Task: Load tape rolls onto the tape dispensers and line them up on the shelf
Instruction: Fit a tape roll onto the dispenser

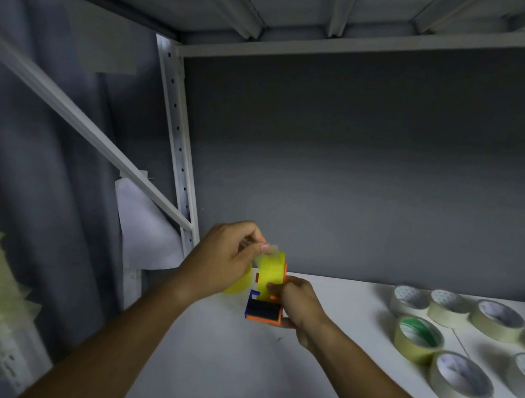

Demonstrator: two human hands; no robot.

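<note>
We hold the dispenser (264, 309) in the air over the shelf's (222, 356) left part, near the back edge. Our right hand (295, 302) is curled round its orange body, and our left hand (225, 259) pinches the free tape end (268, 249), lifted off the yellow roll (271, 276) seated on it.

We judge the dispenser to be light, stiff plastic, best gripped by its sides, clear of the dark front end, where a cutter may sit. The tape end looks thin, limp and sticky, so it should be pinched only at the tip and kept taut, or it may fold onto itself.

By our count there is one dispenser in hand and one roll on it. A second yellow shape (239, 285) behind our left wrist may be another roll. Loose rolls (459, 381) lie toward the shelf's right edge: six clear, with another cut off by the frame.
</note>
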